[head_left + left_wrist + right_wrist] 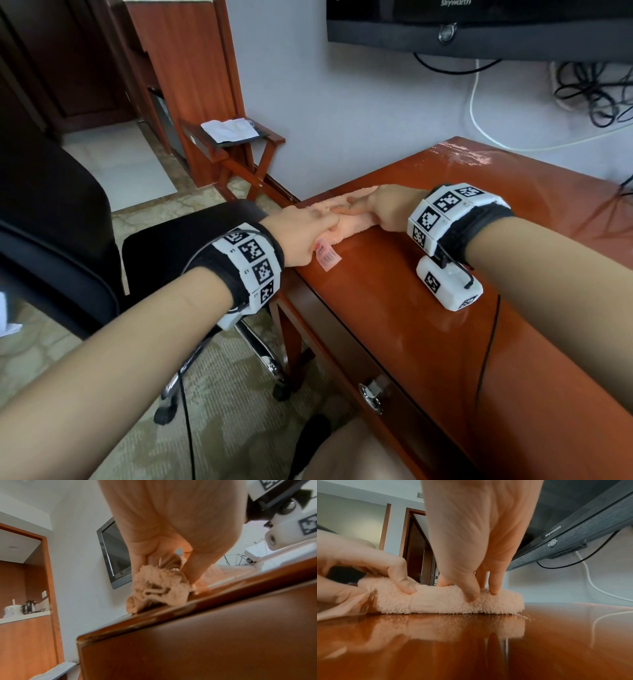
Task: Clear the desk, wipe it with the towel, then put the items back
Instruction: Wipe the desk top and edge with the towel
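A folded pink towel (354, 224) (445, 601) lies on the glossy red-brown desk (411, 325) at its left corner, a barcode tag (329, 257) hanging from its near end. My left hand (308, 226) pinches the towel's bunched left end (154, 588) between thumb and curled fingers. My right hand (376, 205) lies on top of the towel, and its straight fingertips (494, 591) press into the pile. Seen from the right wrist, the left hand (368, 568) sits at the towel's left end. The desk top (471, 649) reflects the towel.
A black office chair (51, 222) stands left of the desk, a wooden luggage rack (236, 144) with white paper behind it. A TV (479, 24) and tangled cables (596, 92) hang on the wall. A drawer knob (373, 394) sticks out in front. Wet streaks (459, 152) mark the desk's far edge.
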Available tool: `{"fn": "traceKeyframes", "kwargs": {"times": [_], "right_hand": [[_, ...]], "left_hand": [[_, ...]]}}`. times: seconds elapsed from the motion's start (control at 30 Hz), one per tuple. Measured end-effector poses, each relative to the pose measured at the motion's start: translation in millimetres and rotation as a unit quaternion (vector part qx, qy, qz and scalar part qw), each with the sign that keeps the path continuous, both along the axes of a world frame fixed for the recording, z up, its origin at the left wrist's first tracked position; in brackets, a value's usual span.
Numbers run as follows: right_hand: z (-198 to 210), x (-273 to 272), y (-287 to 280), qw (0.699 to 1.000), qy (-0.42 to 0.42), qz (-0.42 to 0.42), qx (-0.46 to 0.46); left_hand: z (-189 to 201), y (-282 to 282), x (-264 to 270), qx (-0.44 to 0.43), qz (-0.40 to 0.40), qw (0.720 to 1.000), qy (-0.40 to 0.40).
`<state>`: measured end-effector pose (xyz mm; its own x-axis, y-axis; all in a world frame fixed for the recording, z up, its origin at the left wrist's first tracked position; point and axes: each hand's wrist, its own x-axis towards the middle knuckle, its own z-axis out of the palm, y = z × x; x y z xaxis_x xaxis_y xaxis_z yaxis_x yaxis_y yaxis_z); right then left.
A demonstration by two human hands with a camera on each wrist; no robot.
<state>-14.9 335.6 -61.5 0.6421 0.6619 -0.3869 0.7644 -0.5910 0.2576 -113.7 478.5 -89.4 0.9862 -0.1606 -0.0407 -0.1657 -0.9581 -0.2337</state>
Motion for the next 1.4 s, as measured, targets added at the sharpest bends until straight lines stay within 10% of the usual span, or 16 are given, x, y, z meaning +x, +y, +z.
{"fn": "traceKeyframes", "kwargs": {"times": [1.4], "right_hand": [[5, 35, 5, 0.993, -0.053, -0.065, -0.089]], "left_hand": [[-3, 13, 82, -0.046, -0.032, 0.998, 0.021]]}}
